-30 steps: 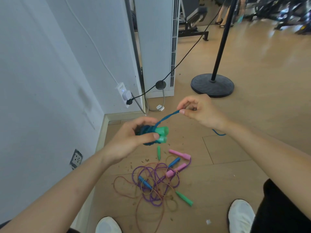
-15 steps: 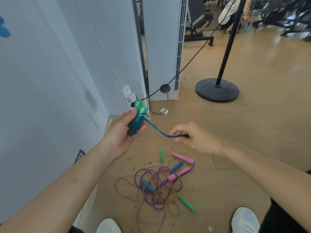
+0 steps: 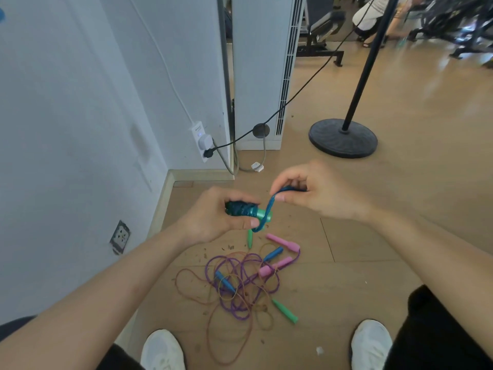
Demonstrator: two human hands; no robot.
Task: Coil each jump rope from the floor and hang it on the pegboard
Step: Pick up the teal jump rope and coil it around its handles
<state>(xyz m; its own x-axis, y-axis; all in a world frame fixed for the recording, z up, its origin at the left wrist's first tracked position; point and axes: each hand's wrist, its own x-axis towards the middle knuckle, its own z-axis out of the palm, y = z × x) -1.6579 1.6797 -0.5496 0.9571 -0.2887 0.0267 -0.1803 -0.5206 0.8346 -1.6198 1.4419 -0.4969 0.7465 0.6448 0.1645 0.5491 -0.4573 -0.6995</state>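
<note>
Above the tangle of jump ropes (image 3: pixel 240 284) on the floor (image 3: pixel 373 263), the left hand (image 3: pixel 210 220) has its fingers (image 3: pixel 226 194) curled tight round the blue rope coil (image 3: pixel 240 208), which is wound on green handles (image 3: pixel 262 214). Beside it, the right hand (image 3: pixel 322 193) pinches the coil's loose strand (image 3: pixel 270 205) between thumb and fingertips.

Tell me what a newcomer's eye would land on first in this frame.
At centre, the left hand grips a tightly wound blue jump rope with green handles, while the right hand pinches its loose end. Below them, between the white shoes, a tangle of ropes with pink, blue and green handles lies on the wooden floor.
</note>
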